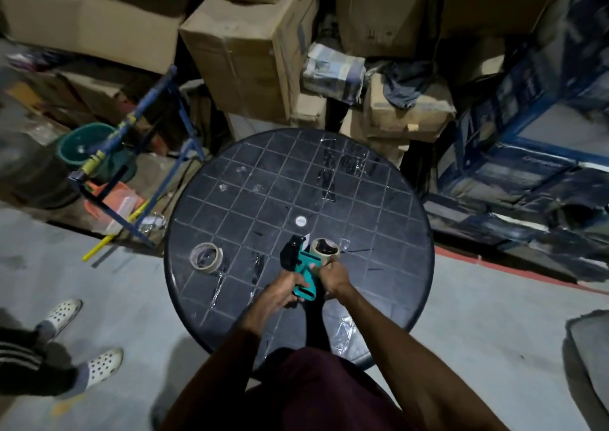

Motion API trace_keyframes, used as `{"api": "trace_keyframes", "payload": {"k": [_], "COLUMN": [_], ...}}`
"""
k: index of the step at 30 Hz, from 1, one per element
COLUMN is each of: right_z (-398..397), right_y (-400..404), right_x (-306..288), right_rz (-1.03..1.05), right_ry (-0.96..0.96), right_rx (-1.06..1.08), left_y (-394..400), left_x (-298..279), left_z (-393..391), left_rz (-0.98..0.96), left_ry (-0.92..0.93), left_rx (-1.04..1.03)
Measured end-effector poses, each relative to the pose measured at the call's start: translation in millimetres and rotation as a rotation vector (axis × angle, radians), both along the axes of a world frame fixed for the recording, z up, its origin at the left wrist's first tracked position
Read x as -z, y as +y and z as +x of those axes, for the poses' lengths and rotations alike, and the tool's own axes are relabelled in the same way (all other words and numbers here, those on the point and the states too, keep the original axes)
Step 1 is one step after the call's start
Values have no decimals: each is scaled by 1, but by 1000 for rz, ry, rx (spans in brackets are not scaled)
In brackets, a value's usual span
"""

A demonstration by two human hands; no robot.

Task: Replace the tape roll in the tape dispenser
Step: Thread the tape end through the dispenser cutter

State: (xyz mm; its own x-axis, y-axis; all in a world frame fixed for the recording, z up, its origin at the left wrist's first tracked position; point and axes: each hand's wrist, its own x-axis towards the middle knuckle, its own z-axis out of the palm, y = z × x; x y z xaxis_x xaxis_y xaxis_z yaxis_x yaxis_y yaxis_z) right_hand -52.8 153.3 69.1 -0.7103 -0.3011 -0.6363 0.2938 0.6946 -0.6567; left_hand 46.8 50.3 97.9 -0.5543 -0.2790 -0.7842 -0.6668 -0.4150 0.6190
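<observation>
Your round dark surface [329, 173] has bare room ahead, and cardboard boxes [244, 51] crowd only its far edge. Low over its near part you hold the teal tape dispenser [304, 265]: left hand [283, 290] wrapped round the stiff handle, right hand [334, 277] pinching the roll [324, 250] at its side. It looks light and rigid; grip its rim. A second tape roll [206, 256] lies flat to the left.
</observation>
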Motion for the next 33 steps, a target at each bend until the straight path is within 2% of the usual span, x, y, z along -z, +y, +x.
{"api": "trace_keyframes", "payload": {"k": [4, 9, 17, 19, 23, 28, 31, 33], "right_z": [10, 9, 18, 19, 21, 31, 37, 39], "right_y": [4, 1, -1, 2, 14, 37, 44, 47], "right_x": [-7, -9, -6, -4, -11, -18, -30, -36], "right_rz": [-48, 3, 5, 8, -48, -119, -156, -166], "right_ry": [-26, -54, -32, 2, 67, 130, 150, 176], "right_rx": [-76, -101, -47, -51, -96, -291, -387, -467], "left_y": [7, 13, 19, 21, 16, -11, -28, -42], "left_x": [3, 2, 16, 16, 16, 14, -10, -25], "left_z": [8, 18, 27, 29, 25, 12, 4, -5], "left_rz": [26, 77, 185, 156, -62, -518, -851, -944], "left_ry": [28, 55, 41, 34, -15, 2, 18, 52], "left_rx": [-10, -46, -174, -148, -130, -190, 40, 289]}}
